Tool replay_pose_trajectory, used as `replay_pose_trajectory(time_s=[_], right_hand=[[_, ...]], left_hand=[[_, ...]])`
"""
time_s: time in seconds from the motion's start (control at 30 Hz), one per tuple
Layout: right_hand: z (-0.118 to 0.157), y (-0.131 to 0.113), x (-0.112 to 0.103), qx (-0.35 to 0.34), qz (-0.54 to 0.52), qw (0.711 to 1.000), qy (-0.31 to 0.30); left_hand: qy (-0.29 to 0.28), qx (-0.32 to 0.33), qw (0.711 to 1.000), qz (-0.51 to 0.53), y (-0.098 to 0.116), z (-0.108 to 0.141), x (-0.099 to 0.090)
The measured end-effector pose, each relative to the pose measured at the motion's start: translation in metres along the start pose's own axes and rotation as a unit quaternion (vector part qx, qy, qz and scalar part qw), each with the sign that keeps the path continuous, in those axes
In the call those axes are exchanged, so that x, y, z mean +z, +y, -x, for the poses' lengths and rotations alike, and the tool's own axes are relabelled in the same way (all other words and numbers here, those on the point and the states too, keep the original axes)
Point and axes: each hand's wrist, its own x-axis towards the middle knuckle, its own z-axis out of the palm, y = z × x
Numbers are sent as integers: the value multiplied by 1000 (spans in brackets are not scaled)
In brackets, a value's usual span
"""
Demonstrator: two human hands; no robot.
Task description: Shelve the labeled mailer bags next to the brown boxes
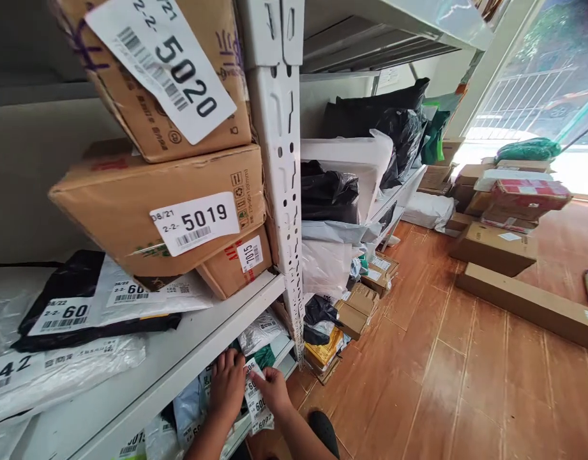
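My right hand (276, 391) pinches a strip of white printed number labels (260, 404) between thumb and fingers, and the strip hangs down over the shelf edge. Close beside it, my left hand (227, 382) lies with its fingers laid over the packages on the lower shelf (285, 355). Its thumb and fingertips are partly hidden. Just beyond both hands sits a silvery white plastic parcel (261, 331), with a green package (263, 356) below it. A light blue bag (188, 404) stands to the left of my left hand.
Above my hands runs a shelf edge (198, 348) carrying cartons marked 5019 (116, 204) and 5020 (121, 96). A white perforated post (290, 191) rises to the right. Parcels (358, 306) lie on the floor beyond it, and a long carton (528, 306) lies farther right.
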Motion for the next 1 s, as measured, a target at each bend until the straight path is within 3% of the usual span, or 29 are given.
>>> replay_pose_trajectory(time_s=[0.1,0.3,0.43,0.5,0.6,0.67,0.73,1.0], right_hand=[[7,7,-5,32,-20,999,-14],[21,22,-28,56,-57,997,20],[27,14,-46,56,-106,993,-12],[27,3,-54,51,-145,987,-53],[21,-14,-62,45,-169,978,-110],[14,-23,-62,32,-160,979,-119],[5,-30,-60,17,-154,982,-111],[-20,-46,-41,-39,-150,983,-101]], left_hand=[[27,16,999,-33,-1,2,8],[87,35,994,-60,-5,8,18],[156,31,987,-35,-7,5,16],[171,74,982,0,-4,-4,8],[80,143,985,47,5,-24,-8],[-13,140,988,61,10,-34,-14],[-67,125,988,68,12,-39,-14],[-80,120,988,50,7,-30,-1]])
